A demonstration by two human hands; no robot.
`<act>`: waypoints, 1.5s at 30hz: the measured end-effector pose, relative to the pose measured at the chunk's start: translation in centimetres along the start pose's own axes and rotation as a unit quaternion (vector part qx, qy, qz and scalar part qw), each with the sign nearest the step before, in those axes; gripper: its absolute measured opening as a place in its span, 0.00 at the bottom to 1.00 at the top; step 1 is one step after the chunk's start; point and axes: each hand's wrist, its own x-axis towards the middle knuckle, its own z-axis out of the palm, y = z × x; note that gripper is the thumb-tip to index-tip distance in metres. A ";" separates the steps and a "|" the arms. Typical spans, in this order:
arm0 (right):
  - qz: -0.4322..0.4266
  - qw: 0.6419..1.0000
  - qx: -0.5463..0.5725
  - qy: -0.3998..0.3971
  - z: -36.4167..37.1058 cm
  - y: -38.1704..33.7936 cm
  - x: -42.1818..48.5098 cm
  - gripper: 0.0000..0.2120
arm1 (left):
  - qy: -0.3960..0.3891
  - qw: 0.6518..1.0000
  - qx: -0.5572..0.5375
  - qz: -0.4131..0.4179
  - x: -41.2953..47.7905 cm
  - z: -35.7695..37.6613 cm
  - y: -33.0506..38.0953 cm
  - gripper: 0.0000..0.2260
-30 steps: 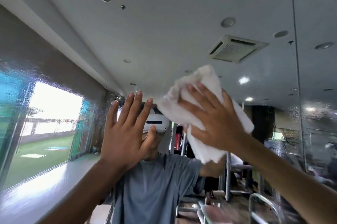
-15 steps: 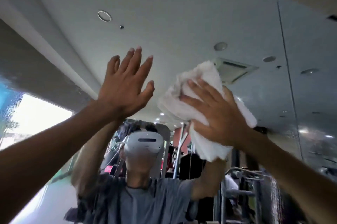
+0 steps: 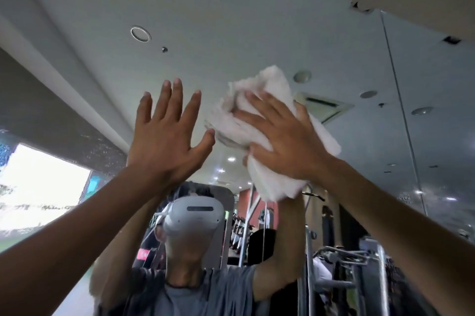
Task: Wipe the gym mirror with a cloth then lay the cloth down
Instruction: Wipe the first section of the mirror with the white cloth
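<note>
My left hand (image 3: 164, 135) is raised at the mirror (image 3: 231, 20), grip apart, fingers straight and fanned, holding nothing. Just right of its thumb, high on the glass, is the cloth (image 3: 275, 86) – white, thick towelling, bunched and creased. Its long axis runs roughly top to bottom, the lower end hanging below my right hand (image 3: 285, 140), whose grip is spread flat – fingers pressing it.

A pale grey ceiling (image 3: 231, 20) filled the upper view, carrying a round white-rimmed recessed light (image 3: 140, 34) and a square slatted air-conditioning vent (image 3: 324, 105). A bright rectangular window (image 3: 38, 187) glowed at the far left, and grey metal gym machines (image 3: 347, 259) stood at the lower right.
</note>
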 end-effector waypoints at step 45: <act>0.306 0.951 0.015 0.047 -0.2 -6.2 20.3 0.28 | 0.021 0.994 0.050 0.099 -4.1 -2.9 -11.8 0.33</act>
